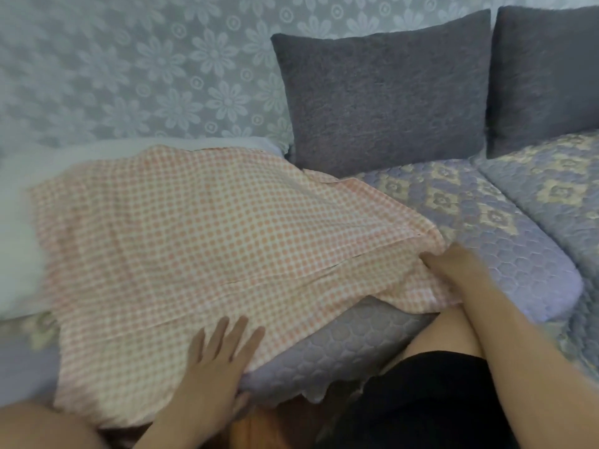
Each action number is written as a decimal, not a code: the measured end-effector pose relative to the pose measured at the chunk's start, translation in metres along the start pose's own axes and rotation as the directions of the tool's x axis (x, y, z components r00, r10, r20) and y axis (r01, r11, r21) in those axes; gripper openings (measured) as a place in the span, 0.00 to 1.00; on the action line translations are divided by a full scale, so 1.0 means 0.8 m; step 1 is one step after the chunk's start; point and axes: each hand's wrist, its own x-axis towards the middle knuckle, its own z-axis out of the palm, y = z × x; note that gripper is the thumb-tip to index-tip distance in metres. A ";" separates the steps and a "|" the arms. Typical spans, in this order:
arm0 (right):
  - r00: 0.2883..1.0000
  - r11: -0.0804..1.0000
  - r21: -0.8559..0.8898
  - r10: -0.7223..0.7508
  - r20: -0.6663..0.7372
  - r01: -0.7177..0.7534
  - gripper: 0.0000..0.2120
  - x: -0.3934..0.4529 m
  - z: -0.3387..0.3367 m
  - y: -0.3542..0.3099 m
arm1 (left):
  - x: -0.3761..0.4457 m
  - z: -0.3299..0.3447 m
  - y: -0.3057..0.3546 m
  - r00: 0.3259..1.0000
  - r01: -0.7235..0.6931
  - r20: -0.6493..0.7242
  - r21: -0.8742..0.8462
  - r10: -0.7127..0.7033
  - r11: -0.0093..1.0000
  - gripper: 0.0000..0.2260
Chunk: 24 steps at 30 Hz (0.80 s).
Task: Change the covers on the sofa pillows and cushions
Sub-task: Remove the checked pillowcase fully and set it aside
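Here the checked cover (pixel 201 241), orange-pink dots on white, lies spread over a white pillow (pixel 19 228) on the sofa seat (pixel 505 254). The pillow shows bare along the left edge and along the far edge, just below the flowered backrest (pixel 129 76). The near edge of the cover hangs over the front of the seat, beside the person's knees.

The left hand (pixel 214 364) rests flat on the near part of the cover. Its fingers are straight and spread, so this grip is released; it presses the cloth and holds nothing.

The right hand (pixel 453 270) sits at the right corner of the cover, where the cloth is bunched into folds. Its fingers curl into that bunched edge, so this grip is grasping the cover. The image is blurred at this point and the fingertips cannot be told apart.

The seat carries a quilted lilac spread with yellow flower diamonds. It lies bare to the right of the cover and under its near right corner.

Two grey cushions stand upright against the backrest. The first grey cushion (pixel 385 102) stands just beyond the far right corner of the cover. The second grey cushion (pixel 547 76) stands to its right, touching it, at the frame edge.
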 end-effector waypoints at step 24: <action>0.395 0.410 0.651 -0.901 0.180 0.639 0.35 -0.264 -0.036 -0.153 | 0.009 -0.295 0.045 0.938 -0.257 -0.306 -0.928 -0.159 0.271 0.17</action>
